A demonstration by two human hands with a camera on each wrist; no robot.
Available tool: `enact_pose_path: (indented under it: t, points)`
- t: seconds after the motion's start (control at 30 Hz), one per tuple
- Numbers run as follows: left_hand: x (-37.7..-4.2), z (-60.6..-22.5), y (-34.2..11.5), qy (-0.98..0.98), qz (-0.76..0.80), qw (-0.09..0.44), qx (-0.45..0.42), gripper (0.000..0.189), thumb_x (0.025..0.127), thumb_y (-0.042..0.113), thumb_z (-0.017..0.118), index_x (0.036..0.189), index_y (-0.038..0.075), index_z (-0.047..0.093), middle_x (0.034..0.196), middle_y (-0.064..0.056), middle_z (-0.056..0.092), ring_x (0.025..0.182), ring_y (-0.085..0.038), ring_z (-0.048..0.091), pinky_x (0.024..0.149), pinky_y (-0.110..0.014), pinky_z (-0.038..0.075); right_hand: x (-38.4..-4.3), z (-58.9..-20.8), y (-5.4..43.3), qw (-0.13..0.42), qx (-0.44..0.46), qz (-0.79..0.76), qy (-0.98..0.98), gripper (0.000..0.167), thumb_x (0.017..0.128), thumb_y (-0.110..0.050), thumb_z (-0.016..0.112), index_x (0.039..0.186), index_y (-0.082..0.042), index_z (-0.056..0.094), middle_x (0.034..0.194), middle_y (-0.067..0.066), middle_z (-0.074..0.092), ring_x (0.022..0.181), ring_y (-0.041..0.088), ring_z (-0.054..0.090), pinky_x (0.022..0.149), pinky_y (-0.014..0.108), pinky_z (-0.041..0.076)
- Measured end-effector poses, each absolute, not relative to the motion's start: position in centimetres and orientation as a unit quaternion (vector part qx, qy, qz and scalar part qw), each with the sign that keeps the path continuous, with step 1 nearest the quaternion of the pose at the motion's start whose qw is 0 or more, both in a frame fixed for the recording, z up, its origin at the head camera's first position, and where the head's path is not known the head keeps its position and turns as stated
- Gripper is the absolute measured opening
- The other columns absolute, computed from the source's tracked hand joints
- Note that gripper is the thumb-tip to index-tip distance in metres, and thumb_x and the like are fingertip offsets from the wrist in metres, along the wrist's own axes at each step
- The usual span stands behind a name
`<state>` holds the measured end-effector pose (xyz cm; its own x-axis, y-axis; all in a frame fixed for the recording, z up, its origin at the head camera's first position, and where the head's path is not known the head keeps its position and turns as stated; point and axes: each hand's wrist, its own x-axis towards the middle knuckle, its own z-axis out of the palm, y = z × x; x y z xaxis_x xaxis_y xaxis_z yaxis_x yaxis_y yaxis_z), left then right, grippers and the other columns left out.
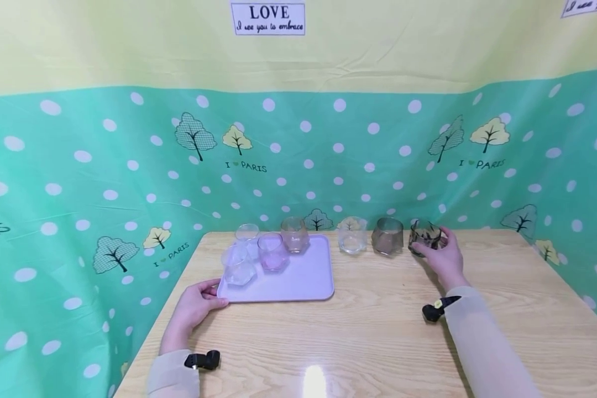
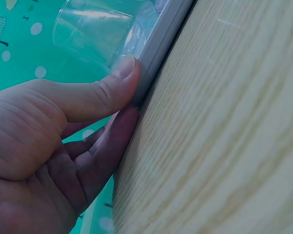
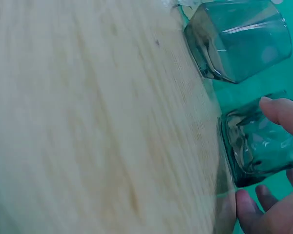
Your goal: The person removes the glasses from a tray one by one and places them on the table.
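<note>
My left hand pinches the near left corner of a lilac tray. In the left wrist view the thumb lies on the tray's rim, with the fingers below it. On the tray stand a pink-tinted glass, a brownish glass and clear glasses, one clear glass close to the left hand. At the table's far side my right hand grips a dark faceted glass between thumb and fingers. To its left stands a smoky grey glass.
Another clear glass stands between the tray and the smoky glass. The wooden table ends at a green dotted cloth hanging behind and on both sides.
</note>
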<state>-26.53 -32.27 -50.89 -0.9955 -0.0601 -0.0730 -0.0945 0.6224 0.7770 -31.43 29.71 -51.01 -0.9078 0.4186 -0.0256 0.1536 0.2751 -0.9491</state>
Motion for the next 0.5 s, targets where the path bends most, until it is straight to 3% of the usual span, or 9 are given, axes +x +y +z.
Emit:
enact_pose_path:
  t: [0.2, 0.5]
  points:
    - [-26.7, -51.0, -32.2, 0.901, 0.431, 0.015, -0.040, 0.071, 0.083, 0.012, 0.093, 0.144, -0.006, 0.062, 0.108, -0.012, 0.070, 0.089, -0.020, 0.065, 0.080, -0.032, 0.052, -30.4, -50.9, 30.1, 0.094, -0.190, 0.621, -0.755, 0.113, 0.097, -0.044, 0.079, 0.174, -0.022, -0.001, 0.177, 0.019, 0.003, 0.162, 0.041, 0.007, 0.127, 0.056, 0.019]
    - [-26.8, -51.2, -32.4, 0.903, 0.428, 0.016, -0.037, 0.072, 0.083, 0.013, 0.093, 0.145, -0.005, 0.062, 0.107, -0.011, 0.069, 0.089, -0.020, 0.064, 0.081, -0.033, 0.051, -28.2, -50.3, 29.2, 0.072, -0.218, 0.674, -0.702, 0.107, 0.102, -0.037, 0.075, 0.173, -0.022, -0.004, 0.177, 0.016, -0.009, 0.163, 0.036, -0.001, 0.129, 0.051, 0.013]
